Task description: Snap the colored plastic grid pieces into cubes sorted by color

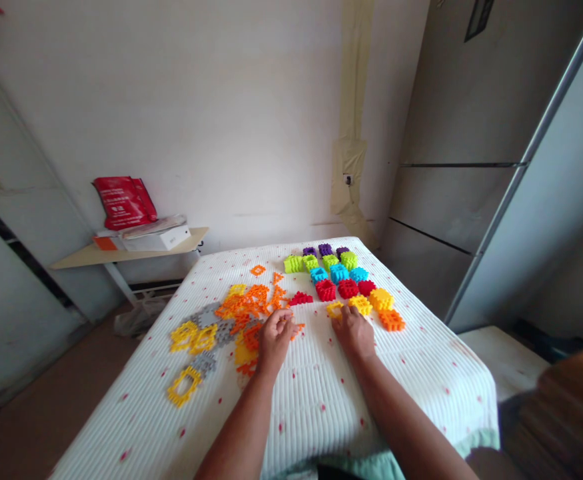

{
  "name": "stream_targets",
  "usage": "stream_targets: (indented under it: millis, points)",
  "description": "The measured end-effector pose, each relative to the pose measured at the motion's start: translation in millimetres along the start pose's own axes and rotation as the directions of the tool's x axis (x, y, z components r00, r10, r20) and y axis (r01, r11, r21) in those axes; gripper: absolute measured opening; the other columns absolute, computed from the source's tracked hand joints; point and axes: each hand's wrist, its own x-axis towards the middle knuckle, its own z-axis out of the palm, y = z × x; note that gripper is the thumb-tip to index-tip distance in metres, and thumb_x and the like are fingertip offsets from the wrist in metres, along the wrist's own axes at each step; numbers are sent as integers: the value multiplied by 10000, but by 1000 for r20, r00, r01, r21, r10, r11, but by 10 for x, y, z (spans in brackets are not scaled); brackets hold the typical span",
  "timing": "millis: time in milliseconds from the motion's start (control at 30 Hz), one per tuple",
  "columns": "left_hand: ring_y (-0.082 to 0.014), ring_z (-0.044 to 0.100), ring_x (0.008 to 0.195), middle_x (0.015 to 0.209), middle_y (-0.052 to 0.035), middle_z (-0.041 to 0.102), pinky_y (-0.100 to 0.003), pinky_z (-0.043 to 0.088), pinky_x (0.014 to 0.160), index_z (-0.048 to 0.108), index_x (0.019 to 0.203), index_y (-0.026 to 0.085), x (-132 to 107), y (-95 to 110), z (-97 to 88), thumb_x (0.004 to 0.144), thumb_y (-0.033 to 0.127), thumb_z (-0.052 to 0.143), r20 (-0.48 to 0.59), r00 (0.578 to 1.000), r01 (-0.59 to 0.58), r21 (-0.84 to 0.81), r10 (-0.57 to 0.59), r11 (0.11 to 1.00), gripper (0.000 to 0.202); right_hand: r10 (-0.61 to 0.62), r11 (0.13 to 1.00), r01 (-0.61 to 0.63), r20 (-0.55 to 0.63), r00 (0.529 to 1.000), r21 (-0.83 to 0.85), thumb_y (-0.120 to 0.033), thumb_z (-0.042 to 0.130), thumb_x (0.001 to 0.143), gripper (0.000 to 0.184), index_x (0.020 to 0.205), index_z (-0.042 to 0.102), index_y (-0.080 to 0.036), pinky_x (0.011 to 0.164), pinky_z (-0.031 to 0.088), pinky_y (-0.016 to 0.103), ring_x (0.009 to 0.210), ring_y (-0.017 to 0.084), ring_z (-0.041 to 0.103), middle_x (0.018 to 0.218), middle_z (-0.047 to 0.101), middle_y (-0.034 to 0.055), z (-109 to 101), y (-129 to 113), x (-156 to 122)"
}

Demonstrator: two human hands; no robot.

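Your forearms [244, 427] reach over the quilted bedspread [316, 407]. Your left hand [275, 340] has its grip bunched beside a small orange plastic piece [297, 329], possibly pinching it. Your right hand [354, 335] rests open against a yellow square frame piece [334, 309]: light and stiff, best taken by its edge.

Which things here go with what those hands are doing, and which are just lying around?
With the hands:
left hand
right hand
yellow plastic frame piece
loose orange and grey pieces
rows of coloured blocks

Just lying around:
red bag
white box
plastic bag
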Motion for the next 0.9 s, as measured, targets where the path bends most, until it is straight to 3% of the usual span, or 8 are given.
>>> stream_targets:
  millis: [500, 600, 667, 733, 833, 900]
  points:
    - [-135, 604, 563, 636, -11, 609, -254, 513, 556, 599, 820, 161, -20, -13, 20, 673, 363, 624, -16, 1000, -11, 43, 11, 999, 251, -24, 1000, 24, 5, 1000, 11, -249, 442, 863, 183, 967, 559, -155, 564, 397, 239, 803, 181, 608, 958, 575, 94, 23, -5, -13]
    - [-148, 615, 613, 678, -28, 637, -260, 511, 599, 619, 806, 169, 40, -9, -21, 686, 351, 598, -65, 994, -78, 121, 86, 990, 219, -91, 994, 93, -43, 995, 63, -251, 424, 875, 178, 965, 557, -175, 563, 401, 229, 775, 154, 600, 1015, 560, 83, 19, -24, -31]
    - [-165, 631, 702, 740, -41, 663, -268, 509, 674, 633, 793, 177, 172, 28, -131, 711, 338, 558, -146, 975, -118, 298, 167, 947, 195, -194, 974, 202, -82, 978, 105, -233, 412, 878, 187, 981, 562, -190, 587, 420, 223, 802, 148, 595, 1057, 562, 74, 18, -50, -51]
    - [-179, 634, 794, 809, -44, 682, -275, 494, 749, 643, 800, 189, 393, 88, -330, 738, 326, 517, -245, 949, -64, 473, 201, 879, 196, -304, 937, 319, -120, 945, 139, -211, 409, 876, 197, 980, 576, -197, 638, 442, 218, 862, 150, 587, 1069, 575, 69, 19, -81, -78]
    - [-196, 624, 898, 903, -40, 691, -286, 459, 824, 658, 835, 204, 839, 175, -755, 730, 265, 527, -327, 933, 59, 557, 153, 828, 179, -397, 889, 422, -159, 904, 178, -204, 389, 887, 214, 922, 600, -191, 707, 459, 222, 891, 147, 586, 1053, 593, 72, 26, -121, -121]
    - [-231, 627, 903, 868, -51, 697, -313, 454, 817, 669, 792, 191, 1142, 196, -1042, 682, 200, 588, -356, 932, 177, 608, 66, 774, 137, -426, 868, 456, -175, 888, 199, -204, 369, 896, 236, 898, 604, -188, 724, 463, 226, 879, 142, 592, 1049, 597, 75, 33, -135, -142]
